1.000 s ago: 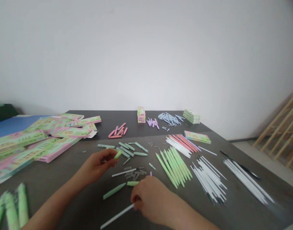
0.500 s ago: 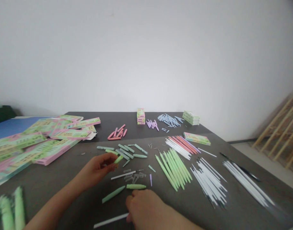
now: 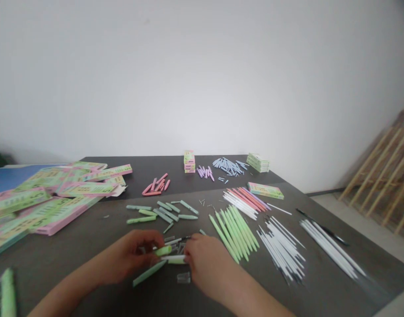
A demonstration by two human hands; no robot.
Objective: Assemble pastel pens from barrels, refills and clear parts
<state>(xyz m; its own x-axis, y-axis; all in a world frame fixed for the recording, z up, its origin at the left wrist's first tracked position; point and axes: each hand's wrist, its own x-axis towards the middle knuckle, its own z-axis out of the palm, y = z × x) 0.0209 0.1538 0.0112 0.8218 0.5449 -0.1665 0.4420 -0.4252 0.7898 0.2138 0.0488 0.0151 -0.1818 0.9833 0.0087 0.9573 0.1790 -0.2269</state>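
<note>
My left hand (image 3: 129,259) pinches a short light-green pen part (image 3: 163,251) between thumb and fingers, low over the dark table (image 3: 89,237). My right hand (image 3: 206,264) is closed close beside it, fingertips on a pale white-green piece (image 3: 174,259) that meets the green part. A longer green pen barrel (image 3: 149,273) lies just under my left fingers. A small clear cap (image 3: 183,277) sits on the table below the two hands. Small grey parts (image 3: 180,244) lie behind my fingers.
Green pen barrels (image 3: 235,226), white refills (image 3: 281,248), more white refills (image 3: 330,248), and pink and white sticks (image 3: 244,198) lie to the right. Grey-green caps (image 3: 165,210) lie ahead. Pink-green boxes (image 3: 50,198) pile at left. Pink (image 3: 155,185), purple (image 3: 204,172) and blue (image 3: 228,165) parts lie far back.
Both hands have come together near the table's front. My left hand moved down and toward me with the green part. My right hand moved up from the white refill to meet it.
</note>
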